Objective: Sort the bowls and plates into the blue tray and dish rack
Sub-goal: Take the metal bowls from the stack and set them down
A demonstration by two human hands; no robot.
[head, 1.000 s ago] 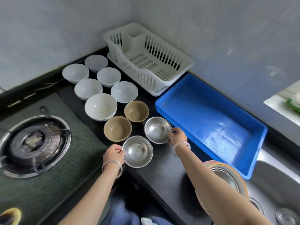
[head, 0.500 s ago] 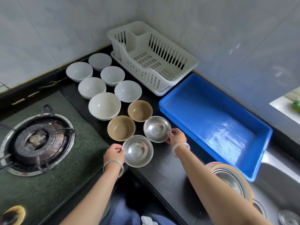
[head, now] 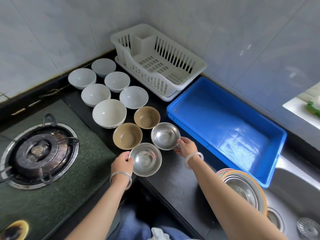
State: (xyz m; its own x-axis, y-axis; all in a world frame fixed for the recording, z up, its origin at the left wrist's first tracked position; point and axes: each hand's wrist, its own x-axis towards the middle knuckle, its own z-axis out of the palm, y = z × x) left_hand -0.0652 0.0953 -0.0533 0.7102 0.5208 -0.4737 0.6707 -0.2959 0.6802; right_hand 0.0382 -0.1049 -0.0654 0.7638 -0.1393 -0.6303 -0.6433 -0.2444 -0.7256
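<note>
1. Right now the left hand (head: 122, 163) pinches the near-left rim of the nearer steel bowl (head: 145, 159); the right hand (head: 186, 146) pinches the right rim of the farther steel bowl (head: 165, 136). Both hands closed on a rim, thumb on top as far as I can tell; both bowls look seated on the desk (head: 180, 177).
2. Step in hand, my read: lift the two steel bowls and move them to a container. Neither container holds anything yet.
3. Do it well: lift straight up before swinging. The two steel rims touch or nearly touch, and the tan bowl (head: 127, 135) sits just beside both. A sideways drag would knock it.
4. Rim-pinch on thin polished steel is likely slippery. Safer to nest one bowl in the other, then carry with fingers under the base.
5. Blue tray (head: 270, 177) sits just right of the right hand, short clear path. Lift over its near wall, don't slide into it.
6. Dish rack (head: 161, 87) is beyond the hands, past the second tan bowl (head: 146, 117) and the cluster of six white bowls (head: 109, 113). Reaching there means passing over those; keep the load high.
7. Stacked plates and basins (head: 242, 186) sit under the right forearm, at the sink (head: 294, 196) edge. An elbow drop on the way back could clip them.
8. Gas burner (head: 39, 154) is left of the left hand, well apart from the route.
</note>
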